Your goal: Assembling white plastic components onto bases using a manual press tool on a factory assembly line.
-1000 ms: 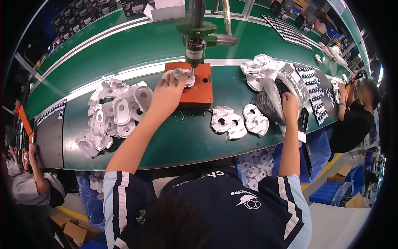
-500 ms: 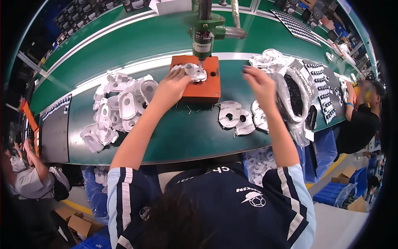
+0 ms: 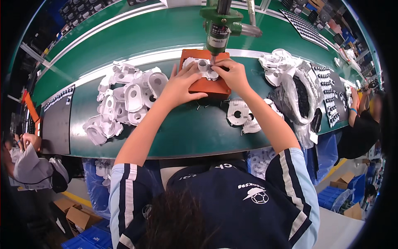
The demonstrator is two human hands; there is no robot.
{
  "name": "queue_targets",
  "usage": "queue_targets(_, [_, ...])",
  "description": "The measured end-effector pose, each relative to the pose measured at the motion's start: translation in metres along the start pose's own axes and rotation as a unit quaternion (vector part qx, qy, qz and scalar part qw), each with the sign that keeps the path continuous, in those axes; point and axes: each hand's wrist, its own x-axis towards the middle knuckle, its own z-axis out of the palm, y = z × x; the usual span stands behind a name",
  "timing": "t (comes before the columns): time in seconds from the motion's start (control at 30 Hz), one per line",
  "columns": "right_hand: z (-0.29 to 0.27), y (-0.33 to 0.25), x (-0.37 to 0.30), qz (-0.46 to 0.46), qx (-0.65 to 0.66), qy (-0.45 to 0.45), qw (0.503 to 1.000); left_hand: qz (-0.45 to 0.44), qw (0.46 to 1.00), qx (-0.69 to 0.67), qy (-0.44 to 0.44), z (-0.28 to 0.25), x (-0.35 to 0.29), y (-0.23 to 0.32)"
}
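Note:
A white plastic housing with a short round tube lies on the orange fixture block, under the tip of a green press. My left hand holds it from the left, fingertips on its edge and thumb stretched out along the block's front. At the housing's right side my right hand is closed in a pinch beside the press tip. Whatever those fingertips hold is hidden.
Left of the block is a pile of white housings. More housings and several small pins lie in front. Right are white parts, a plastic bag of black pieces and a dark tray. A co-worker is farther right.
My right hand has come in from the right to the housing under the press tip. My left hand stays at the housing, its thumb now spread away. The whole view has shifted slightly.

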Motion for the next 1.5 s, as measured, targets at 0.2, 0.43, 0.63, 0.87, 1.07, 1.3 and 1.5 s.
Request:
queue_targets(0.2, [0.003, -0.001, 0.000, -0.012, -0.035, 0.001, 0.999, -0.037, 0.997, -0.062, 0.000, 0.008, -0.004, 0.002])
queue_targets(0.43, [-0.018, 0.014, 0.003, -0.044, -0.049, 0.004, 0.998, -0.038, 0.996, 0.052, 0.066, 0.031, 0.006, 0.028])
queue_targets(0.63, [-0.023, 0.006, 0.001, -0.169, -0.183, -0.066, 0.966, 0.030, 0.996, 0.054, 0.057, 0.025, 0.011, 0.015])
queue_targets(0.87, [-0.021, -0.009, -0.038, -0.253, -0.286, -0.029, 0.924, 0.046, 0.996, 0.046, 0.068, 0.023, 0.010, 0.011])
queue_targets(1.07, [-0.006, -0.037, -0.088, -0.255, -0.261, -0.134, 0.921, 0.012, 0.999, 0.032, 0.033, 0.018, 0.004, -0.003])
queue_targets(1.3, [0.037, -0.023, -0.086, -0.291, -0.473, -0.214, 0.803, -0.008, 0.998, 0.001, 0.063, 0.022, 0.008, 0.002])
queue_targets(1.5, [0.007, -0.041, -0.067, -0.102, -0.196, -0.266, 0.938, 0.007, 0.997, 0.015, 0.070, 0.021, 0.008, 0.003])
